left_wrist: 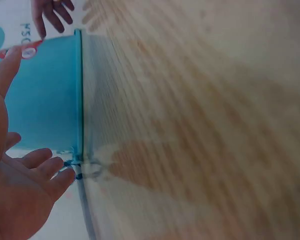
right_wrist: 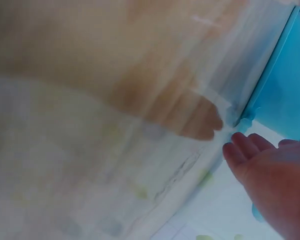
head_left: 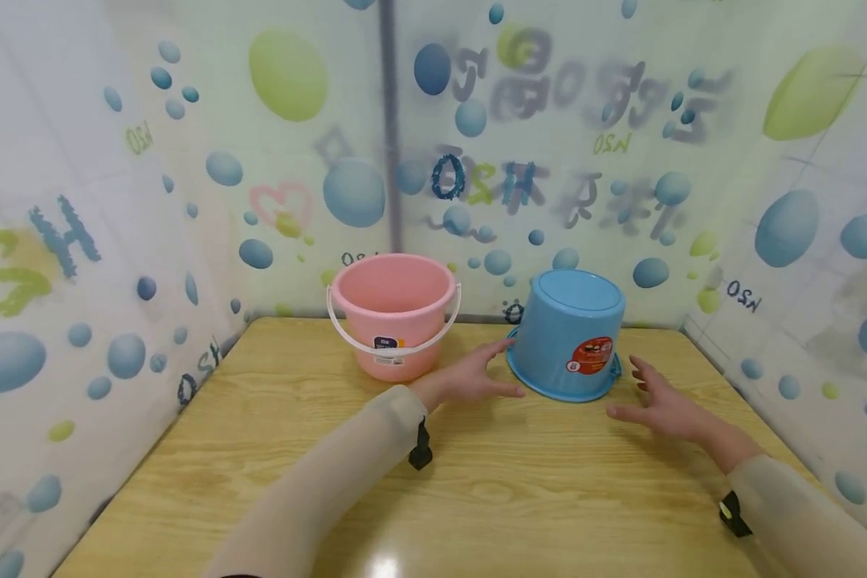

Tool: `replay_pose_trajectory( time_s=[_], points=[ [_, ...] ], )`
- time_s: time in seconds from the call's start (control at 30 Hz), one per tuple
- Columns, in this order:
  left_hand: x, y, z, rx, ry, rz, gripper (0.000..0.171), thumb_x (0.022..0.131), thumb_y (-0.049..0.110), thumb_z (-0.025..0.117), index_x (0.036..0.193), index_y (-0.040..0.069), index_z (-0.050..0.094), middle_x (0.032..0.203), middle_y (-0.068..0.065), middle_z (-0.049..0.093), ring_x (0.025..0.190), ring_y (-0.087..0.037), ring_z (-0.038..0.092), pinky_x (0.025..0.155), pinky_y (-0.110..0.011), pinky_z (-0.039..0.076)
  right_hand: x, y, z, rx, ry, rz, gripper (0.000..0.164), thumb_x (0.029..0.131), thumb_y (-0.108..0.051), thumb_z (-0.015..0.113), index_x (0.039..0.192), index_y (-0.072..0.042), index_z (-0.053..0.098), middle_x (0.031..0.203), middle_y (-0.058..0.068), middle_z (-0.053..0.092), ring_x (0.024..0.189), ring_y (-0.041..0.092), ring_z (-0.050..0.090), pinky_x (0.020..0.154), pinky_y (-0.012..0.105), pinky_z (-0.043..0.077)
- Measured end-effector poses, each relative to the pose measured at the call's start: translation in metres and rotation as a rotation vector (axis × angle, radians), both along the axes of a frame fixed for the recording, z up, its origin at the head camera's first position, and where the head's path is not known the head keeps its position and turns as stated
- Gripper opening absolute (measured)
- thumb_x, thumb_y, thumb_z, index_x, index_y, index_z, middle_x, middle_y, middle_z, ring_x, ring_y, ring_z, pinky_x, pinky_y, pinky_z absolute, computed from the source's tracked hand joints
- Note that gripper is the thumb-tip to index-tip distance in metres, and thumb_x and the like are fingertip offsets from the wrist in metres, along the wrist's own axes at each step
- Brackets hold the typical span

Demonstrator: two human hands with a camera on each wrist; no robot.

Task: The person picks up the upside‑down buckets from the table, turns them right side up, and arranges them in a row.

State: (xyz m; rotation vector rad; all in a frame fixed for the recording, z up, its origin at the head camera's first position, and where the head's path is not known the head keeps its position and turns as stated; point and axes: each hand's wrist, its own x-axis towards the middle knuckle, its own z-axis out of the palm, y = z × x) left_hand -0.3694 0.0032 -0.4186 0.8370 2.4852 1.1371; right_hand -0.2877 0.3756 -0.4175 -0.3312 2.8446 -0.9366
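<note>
Evidently both hands are spread, one to either side of an overturned blue plastic bucket (head_left: 552, 333), which sits mouth down on a wood-grain table (head_left: 520, 490) with its flat base facing up. The left hand (head_left: 471, 377) reaches in from the bucket's left, thumb apart from the extended fingers, the fingertips close by the flared rim; whether they touch it I cannot tell. On the other side the right hand (head_left: 661, 409) is just beside the bucket, thumb parted from loosely bent fingers, and grips nothing. A red label (head_left: 594, 353) is stuck to the blue wall, on the side toward the person.

To the left, near the back edge of the table, a pink bucket (head_left: 372, 321) stands upright, its white handle (head_left: 393, 352) hanging down across the front. Pale sleeves (head_left: 332, 466) cover both arms, each with a small black fitting (head_left: 421, 456) near the cuff. Behind the table, a whitish backdrop (head_left: 585, 40) carries blue and green bubbles and mirrored "H2O" lettering.
</note>
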Motion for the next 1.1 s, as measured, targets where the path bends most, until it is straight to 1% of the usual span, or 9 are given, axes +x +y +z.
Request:
replay_pose_trajectory(
  time_s=[0.13, 0.3, 0.5, 0.57, 0.63, 0.8, 0.9, 1.0, 1.1],
  points=[
    [-0.012, 0.006, -0.005, -0.007, -0.029, 0.013, 0.113, 0.093, 0.05, 0.088, 0.178, 0.024, 0.018, 0.184, -0.009, 0.025, 0.17, -0.035, 0.025, 0.135, -0.06, 0.029, -0.008, 0.003, -0.002, 0.047, -0.024, 0.004, 0.124, 0.1, -0.047, 0.079, 0.168, 0.014, -0.004, 0.168, 0.052, 0.014, 0.151, 0.074, 0.024, 0.12, 0.084, 0.031],
    [-0.025, 0.013, -0.012, -0.021, -0.055, 0.022, 0.119, 0.091, 0.048, 0.09, 0.179, 0.022, 0.013, 0.183, -0.011, 0.025, 0.169, -0.036, 0.026, 0.135, -0.06, 0.03, -0.018, 0.004, -0.005, 0.084, -0.059, -0.012, 0.128, 0.098, -0.051, 0.08, 0.167, 0.015, -0.006, 0.168, 0.053, 0.013, 0.152, 0.074, 0.021, 0.122, 0.084, 0.027],
    [-0.037, 0.027, -0.017, -0.073, -0.019, 0.006, 0.122, 0.092, 0.041, 0.091, 0.179, 0.023, 0.007, 0.185, -0.006, 0.023, 0.17, -0.03, 0.025, 0.138, -0.053, 0.028, -0.029, 0.007, -0.007, 0.1, -0.082, -0.028, 0.134, 0.097, -0.053, 0.081, 0.166, 0.016, -0.011, 0.167, 0.054, 0.011, 0.153, 0.074, 0.018, 0.123, 0.085, 0.023],
    [-0.039, 0.033, -0.018, -0.079, -0.002, 0.011, 0.123, 0.092, 0.04, 0.092, 0.179, 0.023, 0.007, 0.185, -0.006, 0.022, 0.171, -0.03, 0.024, 0.138, -0.052, 0.027, -0.032, 0.006, -0.008, 0.093, -0.081, -0.027, 0.135, 0.097, -0.052, 0.082, 0.165, 0.017, -0.012, 0.166, 0.055, 0.01, 0.152, 0.074, 0.017, 0.123, 0.085, 0.023],
    [-0.04, 0.036, -0.018, -0.096, 0.007, 0.034, 0.124, 0.09, 0.043, 0.092, 0.179, 0.025, 0.008, 0.185, -0.006, 0.022, 0.171, -0.03, 0.023, 0.139, -0.052, 0.025, -0.034, 0.005, -0.01, 0.083, -0.084, -0.026, 0.136, 0.096, -0.051, 0.083, 0.166, 0.017, -0.012, 0.168, 0.054, 0.008, 0.153, 0.074, 0.015, 0.123, 0.085, 0.021],
    [-0.04, 0.039, -0.019, -0.161, 0.027, 0.084, 0.124, 0.09, 0.052, 0.09, 0.179, 0.027, 0.008, 0.184, -0.005, 0.024, 0.172, -0.032, 0.019, 0.139, -0.062, 0.015, -0.039, -0.003, -0.015, 0.07, -0.088, -0.008, 0.136, 0.094, -0.052, 0.085, 0.168, 0.014, -0.009, 0.173, 0.048, 0.003, 0.157, 0.071, 0.01, 0.126, 0.084, 0.017],
    [-0.04, 0.037, -0.019, -0.167, 0.035, 0.089, 0.124, 0.091, 0.052, 0.09, 0.179, 0.025, 0.007, 0.184, -0.004, 0.023, 0.172, -0.032, 0.018, 0.139, -0.066, 0.009, -0.04, -0.007, -0.015, 0.056, -0.075, 0.009, 0.136, 0.095, -0.051, 0.085, 0.169, 0.012, -0.009, 0.174, 0.046, 0.004, 0.158, 0.07, 0.011, 0.126, 0.084, 0.017],
    [-0.04, 0.036, -0.018, -0.155, 0.051, 0.072, 0.125, 0.091, 0.048, 0.09, 0.179, 0.023, 0.006, 0.184, -0.007, 0.023, 0.172, -0.033, 0.02, 0.139, -0.065, 0.012, -0.039, -0.009, -0.012, 0.034, -0.059, 0.011, 0.135, 0.094, -0.048, 0.086, 0.17, 0.009, -0.01, 0.174, 0.045, 0.004, 0.158, 0.069, 0.012, 0.126, 0.083, 0.017],
    [-0.04, 0.035, -0.017, -0.168, 0.06, 0.069, 0.124, 0.091, 0.048, 0.09, 0.179, 0.026, 0.005, 0.184, -0.011, 0.022, 0.171, -0.034, 0.022, 0.139, -0.063, 0.016, -0.038, -0.008, -0.009, 0.027, -0.043, 0.014, 0.133, 0.096, -0.046, 0.085, 0.171, 0.007, -0.011, 0.173, 0.047, 0.007, 0.157, 0.071, 0.015, 0.125, 0.084, 0.019]
  ],
)
